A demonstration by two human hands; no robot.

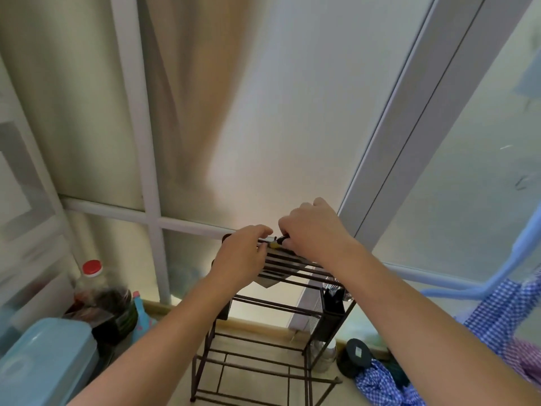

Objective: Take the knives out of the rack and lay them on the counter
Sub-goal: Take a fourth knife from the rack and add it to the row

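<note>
A dark brown metal rack [263,341] stands on the counter against frosted glass. Several knives [278,269] hang in its top slots, blades down and close together. A grey blade tip shows below the bars. My left hand [243,259] curls over the top left of the rack, fingers on the knife handles. My right hand [313,230] is closed on a dark handle with a yellow spot [275,244] at the rack's top edge. The handles are mostly hidden under both hands.
A red-capped bottle [89,285], dark jars and a light blue lidded box [44,361] crowd the left. A black holder [332,301] hangs on the rack's right side. Blue checked cloth [497,312], a black round lid [355,354] and a jar lie at right.
</note>
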